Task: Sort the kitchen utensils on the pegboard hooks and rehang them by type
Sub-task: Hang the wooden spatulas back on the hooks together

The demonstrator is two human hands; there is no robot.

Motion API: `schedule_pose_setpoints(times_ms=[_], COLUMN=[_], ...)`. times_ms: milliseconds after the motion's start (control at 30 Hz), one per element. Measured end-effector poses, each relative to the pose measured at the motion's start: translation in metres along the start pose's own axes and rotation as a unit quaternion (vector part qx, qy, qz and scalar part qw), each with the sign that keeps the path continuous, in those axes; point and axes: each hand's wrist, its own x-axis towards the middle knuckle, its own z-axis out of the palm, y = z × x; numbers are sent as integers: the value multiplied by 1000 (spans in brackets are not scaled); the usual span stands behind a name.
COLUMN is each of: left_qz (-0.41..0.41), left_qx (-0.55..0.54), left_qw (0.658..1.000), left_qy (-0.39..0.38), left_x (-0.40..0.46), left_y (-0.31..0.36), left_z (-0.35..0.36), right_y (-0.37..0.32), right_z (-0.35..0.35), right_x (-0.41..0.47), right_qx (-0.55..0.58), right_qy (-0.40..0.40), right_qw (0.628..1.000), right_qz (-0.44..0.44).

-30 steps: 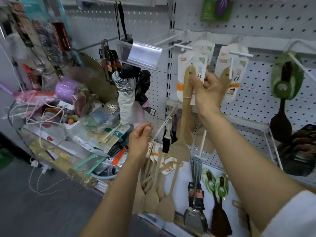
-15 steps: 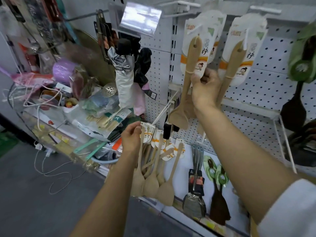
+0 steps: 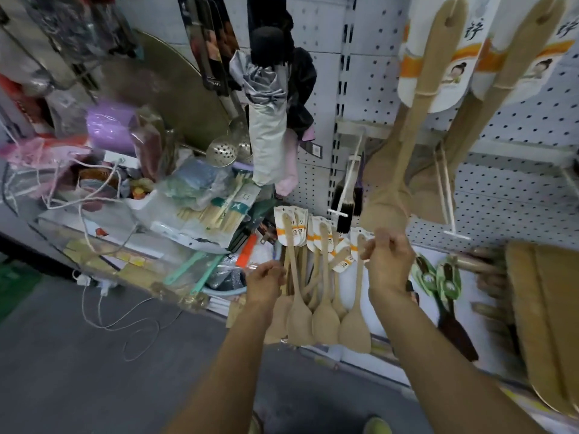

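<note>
Blur hides what our right hand (image 3: 387,264) pinches; left hand (image 3: 266,281) grips small wooden spatulas (image 3: 326,296), folded umbrella (image 3: 269,120) at 12 o'clock.

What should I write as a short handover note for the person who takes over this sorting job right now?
Left hand: curled around handles in the low cluster of small pale wooden spatulas with white card tags.
Right hand: pinching the top of the rightmost spatula there.
Two long pale wooden spatulas on white cards hang higher on the white pegboard.
Dark spatulas with green tags hang to the right.
Left: sort the small cluster.
</note>
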Motion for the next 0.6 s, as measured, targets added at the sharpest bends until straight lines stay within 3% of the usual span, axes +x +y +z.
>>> schedule_pose_setpoints(times_ms=[100, 233, 433, 600], left_qz=[-38, -44, -13, 19], left_qx=[60, 144, 261, 278], left_qw=[997, 983, 950, 949], left_qy=[-39, -109, -169, -145], left_x=[22, 57, 109, 135], left_y=[-15, -38, -66, -89], left_z=[-14, -25, -11, 7], right_y=[56, 113, 176, 213], right_z=[13, 27, 40, 44], right_x=[-7, -4, 17, 35], right_qx=[-94, -221, -361, -403], right_qy=[-86, -167, -179, -160], right_qw=[987, 947, 897, 885], right_qz=[100, 164, 180, 171])
